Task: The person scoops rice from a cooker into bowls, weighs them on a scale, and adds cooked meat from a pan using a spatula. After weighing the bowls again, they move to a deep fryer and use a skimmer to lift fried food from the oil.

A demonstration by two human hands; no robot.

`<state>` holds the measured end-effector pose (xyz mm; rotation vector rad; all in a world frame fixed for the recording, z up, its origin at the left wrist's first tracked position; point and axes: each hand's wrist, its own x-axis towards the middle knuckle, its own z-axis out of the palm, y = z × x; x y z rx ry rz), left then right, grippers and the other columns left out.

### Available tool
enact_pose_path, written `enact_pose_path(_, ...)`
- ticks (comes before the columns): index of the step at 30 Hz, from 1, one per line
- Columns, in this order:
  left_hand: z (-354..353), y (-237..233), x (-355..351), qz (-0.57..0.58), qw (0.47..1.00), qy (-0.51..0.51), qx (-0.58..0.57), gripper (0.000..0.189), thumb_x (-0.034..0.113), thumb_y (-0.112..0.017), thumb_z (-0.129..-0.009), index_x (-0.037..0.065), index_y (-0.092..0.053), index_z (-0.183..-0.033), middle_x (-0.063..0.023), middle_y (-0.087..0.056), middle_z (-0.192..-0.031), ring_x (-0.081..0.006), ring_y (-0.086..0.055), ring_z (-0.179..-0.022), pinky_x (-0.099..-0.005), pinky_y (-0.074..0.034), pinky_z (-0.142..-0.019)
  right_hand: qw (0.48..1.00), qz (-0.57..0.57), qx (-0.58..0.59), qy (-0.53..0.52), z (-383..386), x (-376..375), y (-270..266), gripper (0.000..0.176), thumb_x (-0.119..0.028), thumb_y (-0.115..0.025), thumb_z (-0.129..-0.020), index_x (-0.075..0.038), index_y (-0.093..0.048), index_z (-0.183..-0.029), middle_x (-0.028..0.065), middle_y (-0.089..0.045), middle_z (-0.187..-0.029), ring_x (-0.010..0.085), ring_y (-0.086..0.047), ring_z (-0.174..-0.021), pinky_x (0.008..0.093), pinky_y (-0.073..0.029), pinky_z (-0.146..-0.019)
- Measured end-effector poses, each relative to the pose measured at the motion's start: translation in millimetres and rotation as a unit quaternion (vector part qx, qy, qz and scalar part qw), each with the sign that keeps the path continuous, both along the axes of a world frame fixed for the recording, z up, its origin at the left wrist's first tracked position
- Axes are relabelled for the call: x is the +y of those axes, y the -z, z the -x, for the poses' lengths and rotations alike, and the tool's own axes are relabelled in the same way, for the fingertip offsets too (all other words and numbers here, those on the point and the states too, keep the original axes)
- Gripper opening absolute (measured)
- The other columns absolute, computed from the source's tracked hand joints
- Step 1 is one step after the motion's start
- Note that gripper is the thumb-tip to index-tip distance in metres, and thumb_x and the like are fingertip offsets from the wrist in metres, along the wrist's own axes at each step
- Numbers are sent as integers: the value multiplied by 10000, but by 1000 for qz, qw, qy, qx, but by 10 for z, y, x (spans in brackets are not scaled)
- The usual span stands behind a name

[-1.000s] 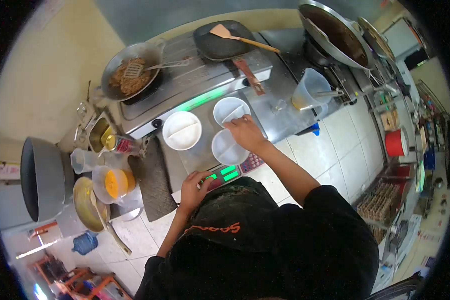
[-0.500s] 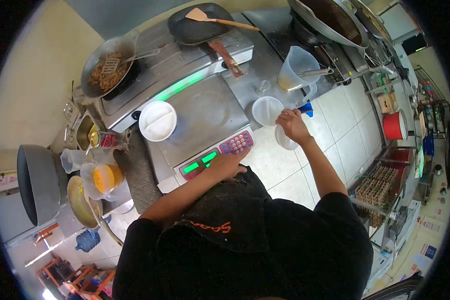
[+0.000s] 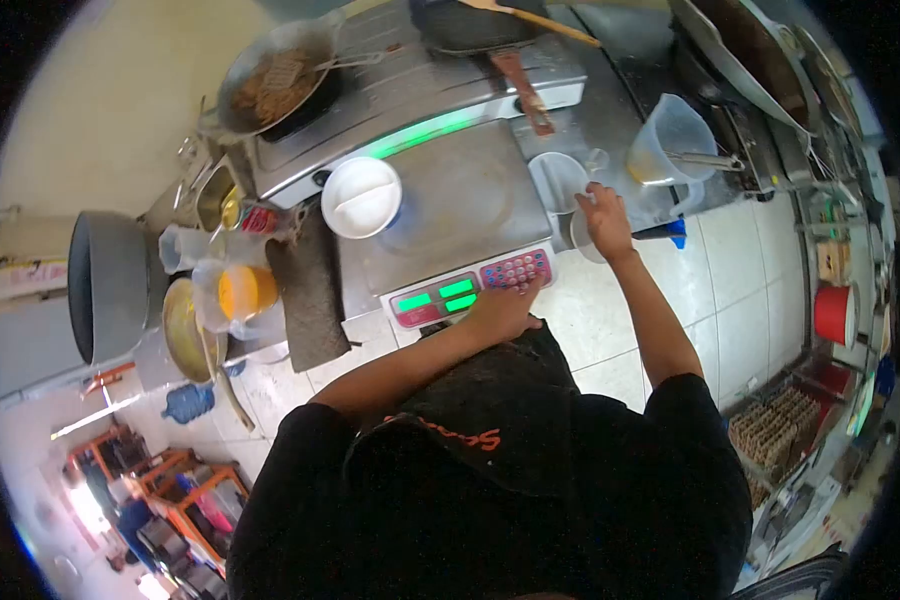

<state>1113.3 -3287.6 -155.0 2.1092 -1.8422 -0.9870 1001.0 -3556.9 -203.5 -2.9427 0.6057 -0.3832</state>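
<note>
My left hand point(image 3: 508, 308) rests at the front of a digital scale point(image 3: 465, 240), fingers stretched out over its pink keypad point(image 3: 516, 268). Green digits glow on the scale's display point(image 3: 458, 288). On the platform's left corner stands a white round tub point(image 3: 361, 197) with a divider across it. My right hand point(image 3: 608, 222) is at a translucent divided tub point(image 3: 558, 180) just right of the scale, its fingers pinched together close to the rim. What they grip is too small to tell. A pale, see-through round piece point(image 3: 586, 240) shows partly below the palm.
Behind the scale is a stove point(image 3: 390, 95) with a wok of brown food point(image 3: 280, 90) and a dark square pan point(image 3: 470, 35). A jug point(image 3: 675, 145) with a metal utensil stands right. An orange-filled container point(image 3: 247, 292) and a large grey pot point(image 3: 115, 285) are left.
The view has turned, so the scene shifts mostly rightward. My right hand has moved toward the translucent tub's rim. The fingers of my left hand have shifted on the keypad.
</note>
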Motion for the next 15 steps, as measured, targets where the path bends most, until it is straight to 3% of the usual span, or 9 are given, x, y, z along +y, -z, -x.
enact_pose_path(4,-27,-254,-32,-41,999,-2,12,851,432,-699,-868,84,-276,-1518,-240,-698,-1056,-405,-697,-919,-513,-549,-775,998,-39,-39,7,-42,10,-4,387,23,-554,-816,-56,-662,-1179,164,-571,-1175,334,-582,-1051,414,-492,-896)
enact_pose_path(7,-26,-193,-8,-25,999,-18,25,846,424,-713,-855,81,-297,-1508,-257,-693,-1042,-399,-699,-919,-508,-553,-778,994,-82,-76,15,-14,72,-168,375,58,-557,-830,-34,-645,-1183,192,-575,-1149,368,-593,-1014,425,-497,-893)
enact_pose_path(13,-4,-144,-11,-5,998,-39,54,793,385,-720,-853,73,-346,-1479,-259,-690,-1048,-413,-692,-930,-509,-552,-795,978,-82,-179,63,24,285,-647,299,44,-576,-850,-37,-673,-1121,189,-598,-1091,365,-598,-1008,428,-493,-879)
enact_pose_path(15,-46,-250,-24,-31,996,-43,69,774,378,-716,-857,75,-357,-1472,-264,-681,-1077,-422,-681,-959,-517,-544,-816,974,-69,-201,73,17,320,-816,212,6,-593,-901,-34,-674,-1092,175,-604,-1073,357,-600,-995,409,-495,-851)
